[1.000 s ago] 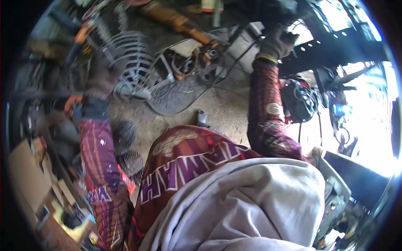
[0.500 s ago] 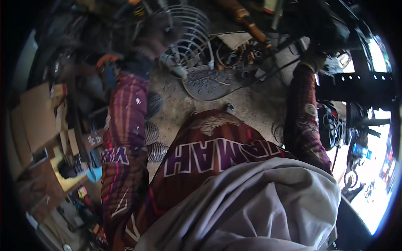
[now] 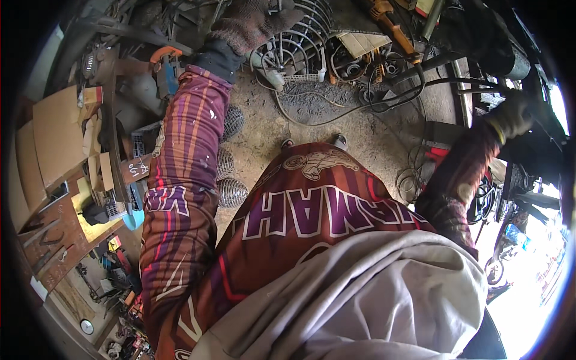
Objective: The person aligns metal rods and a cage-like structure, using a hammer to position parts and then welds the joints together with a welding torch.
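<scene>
Apart stand fabric-gloved hands (image 3: 247, 27) (image 3: 513, 117); the left near a curved wire cage (image 3: 312, 30).

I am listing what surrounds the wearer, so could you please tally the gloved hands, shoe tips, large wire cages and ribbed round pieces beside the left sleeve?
Gloved hands, left hand and right hand: 2
Shoe tips: 2
Large wire cage: 1
Ribbed round pieces, partly hidden: 3
Total: 8
</scene>
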